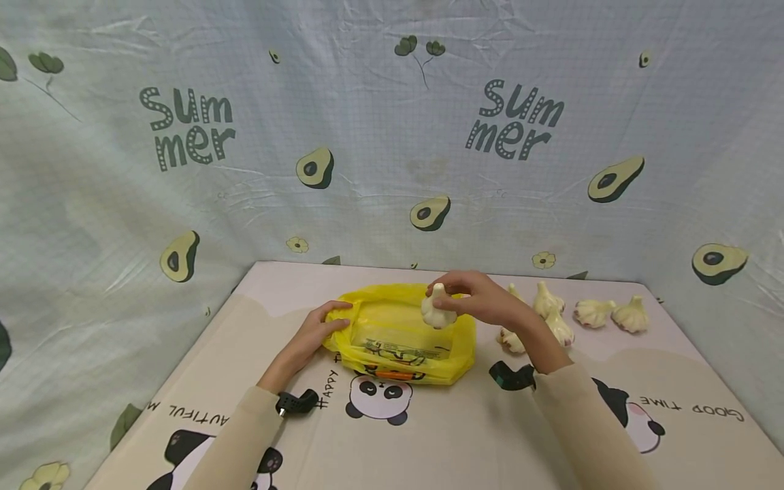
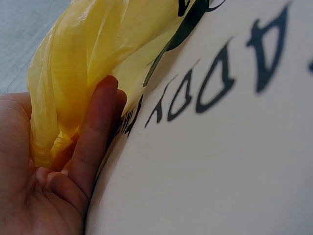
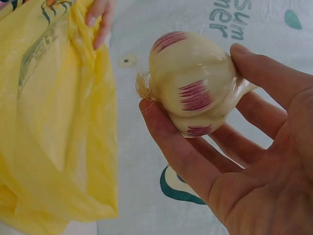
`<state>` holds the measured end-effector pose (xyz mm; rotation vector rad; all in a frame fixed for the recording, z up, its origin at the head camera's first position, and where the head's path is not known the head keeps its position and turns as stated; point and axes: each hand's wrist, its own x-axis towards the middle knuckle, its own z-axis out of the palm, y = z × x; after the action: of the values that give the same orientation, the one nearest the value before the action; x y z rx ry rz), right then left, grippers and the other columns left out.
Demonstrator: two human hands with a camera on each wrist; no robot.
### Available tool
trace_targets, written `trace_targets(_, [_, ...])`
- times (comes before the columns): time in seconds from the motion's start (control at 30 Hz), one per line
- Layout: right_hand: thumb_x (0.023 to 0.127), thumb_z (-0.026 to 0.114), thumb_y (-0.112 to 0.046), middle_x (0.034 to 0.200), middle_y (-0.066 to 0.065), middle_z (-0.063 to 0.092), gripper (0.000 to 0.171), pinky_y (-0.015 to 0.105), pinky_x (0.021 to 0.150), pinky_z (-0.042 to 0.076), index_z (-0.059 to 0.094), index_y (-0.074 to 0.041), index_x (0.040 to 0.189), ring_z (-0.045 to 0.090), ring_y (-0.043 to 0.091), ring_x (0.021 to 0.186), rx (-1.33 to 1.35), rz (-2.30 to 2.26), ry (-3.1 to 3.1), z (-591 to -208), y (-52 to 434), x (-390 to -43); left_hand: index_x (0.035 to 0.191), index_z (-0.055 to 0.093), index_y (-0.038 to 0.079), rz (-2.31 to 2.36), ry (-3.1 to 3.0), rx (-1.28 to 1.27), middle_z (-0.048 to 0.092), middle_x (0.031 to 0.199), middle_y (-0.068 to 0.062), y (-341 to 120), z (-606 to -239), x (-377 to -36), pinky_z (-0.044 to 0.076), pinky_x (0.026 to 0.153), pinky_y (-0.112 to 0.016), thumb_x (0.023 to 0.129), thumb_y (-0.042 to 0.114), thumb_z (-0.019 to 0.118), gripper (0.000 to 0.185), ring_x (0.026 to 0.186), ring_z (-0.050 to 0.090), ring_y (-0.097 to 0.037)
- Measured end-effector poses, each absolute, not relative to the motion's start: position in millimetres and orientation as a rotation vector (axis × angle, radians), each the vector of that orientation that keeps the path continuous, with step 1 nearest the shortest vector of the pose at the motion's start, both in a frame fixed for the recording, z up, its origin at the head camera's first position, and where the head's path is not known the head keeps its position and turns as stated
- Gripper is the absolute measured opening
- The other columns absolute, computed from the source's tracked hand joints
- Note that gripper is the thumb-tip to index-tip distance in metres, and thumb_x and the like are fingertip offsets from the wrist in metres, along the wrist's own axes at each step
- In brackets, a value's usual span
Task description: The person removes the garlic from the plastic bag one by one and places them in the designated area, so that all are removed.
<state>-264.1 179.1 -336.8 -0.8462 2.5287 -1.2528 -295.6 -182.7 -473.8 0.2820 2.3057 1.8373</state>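
Yellow bag [image 1: 398,333] one; garlic bulbs [image 1: 437,307] about seven.

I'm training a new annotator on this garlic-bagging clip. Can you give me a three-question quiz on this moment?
1. True or false: the right hand holds a garlic bulb above the yellow bag.
2. What does the left hand grip?
A. a garlic bulb
B. the edge of the yellow bag
C. nothing
3. Where do the loose garlic bulbs lie on the table: to the person's left or right of the bag?

Key
1. True
2. B
3. To the right
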Motion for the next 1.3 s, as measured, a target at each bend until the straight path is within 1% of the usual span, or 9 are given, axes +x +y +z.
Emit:
trace_targets(0.13, [0.100,0.069,-0.032,0.120,0.007,0.069,0.031,0.040,0.093,0.055,0.071,-0.016,0.126,0.062,0.026,0.116,-0.847,-1.271,2.546,-338,186,-260,0.144,0.055,0.009,1.839,2.305,0.287,0.036,0.165,-0.013,-182,-474,-296,0.051,0.093,-0.018,0.102,0.017,0.061,0.044,0.133,0.050,-0.028])
trace_targets(0.17, [0.099,0.069,-0.033,0.122,0.006,0.070,0.032,0.038,0.093,0.054,0.071,-0.017,0.126,0.062,0.025,0.116,-0.847,-1.264,2.559,-338,188,-260,0.144,0.055,0.009,1.843,2.302,0.281,0.036,0.164,-0.012,-182,-474,-296,0.052,0.093,-0.018,0.101,0.017,0.061,0.044,0.132,0.051,-0.028])
trace_targets(0.23, [0.099,0.069,-0.034,0.124,0.005,0.069,0.032,0.038,0.091,0.055,0.071,-0.017,0.127,0.062,0.027,0.114,-0.833,-1.267,2.568,-339,192,-258,0.144,0.055,0.009,1.841,2.304,0.284,0.036,0.164,-0.012,-182,-474,-296,0.052,0.093,-0.018,0.101,0.017,0.061,0.044,0.132,0.051,-0.028])
trace_targets(0.3, [0.098,0.070,-0.035,0.128,0.004,0.068,0.033,0.040,0.093,0.055,0.071,-0.019,0.127,0.061,0.027,0.116,-0.817,-1.266,2.581,-339,196,-255,0.144,0.055,0.009,1.837,2.308,0.290,0.036,0.164,-0.013,-182,-474,-296,0.052,0.093,-0.019,0.102,0.018,0.061,0.044,0.132,0.051,-0.029])
trace_targets(0.5, [0.096,0.074,-0.030,0.134,0.004,0.068,0.037,0.053,0.108,0.047,0.071,-0.017,0.129,0.061,0.029,0.126,-0.809,-1.278,2.609,-343,210,-249,0.144,0.055,0.010,1.836,2.303,0.269,0.036,0.165,-0.011,-183,-473,-295,0.052,0.095,-0.019,0.101,0.018,0.061,0.044,0.134,0.050,-0.029])
trace_targets(0.67, [0.094,0.076,-0.031,0.138,0.005,0.066,0.036,0.053,0.107,0.049,0.071,-0.019,0.127,0.058,0.032,0.130,-0.752,-1.289,2.617,-346,222,-244,0.145,0.054,0.009,1.830,2.308,0.279,0.036,0.165,-0.013,-182,-473,-295,0.051,0.096,-0.020,0.102,0.018,0.060,0.044,0.134,0.051,-0.028])
trace_targets(0.9, [0.095,0.075,-0.030,0.139,0.005,0.065,0.030,0.063,0.112,0.042,0.071,-0.022,0.124,0.051,0.038,0.139,-0.752,-1.341,2.602,-351,236,-235,0.145,0.054,0.010,1.826,2.300,0.283,0.036,0.165,-0.012,-183,-473,-293,0.052,0.097,-0.022,0.102,0.018,0.061,0.045,0.133,0.051,-0.029])
trace_targets(1.03, [0.095,0.074,-0.028,0.138,0.004,0.066,0.029,0.063,0.111,0.043,0.071,-0.022,0.124,0.050,0.039,0.140,-0.754,-1.371,2.604,-352,244,-232,0.145,0.055,0.010,1.823,2.302,0.284,0.036,0.165,-0.013,-183,-473,-293,0.052,0.097,-0.023,0.101,0.019,0.061,0.045,0.132,0.051,-0.029])
trace_targets(1.3, [0.094,0.076,-0.028,0.136,0.005,0.068,0.030,0.067,0.112,0.041,0.073,-0.020,0.123,0.052,0.037,0.137,-0.738,-1.345,2.669,-355,258,-231,0.146,0.054,0.011,1.824,2.297,0.275,0.035,0.166,-0.012,-183,-472,-293,0.052,0.099,-0.025,0.102,0.019,0.061,0.045,0.133,0.052,-0.029])
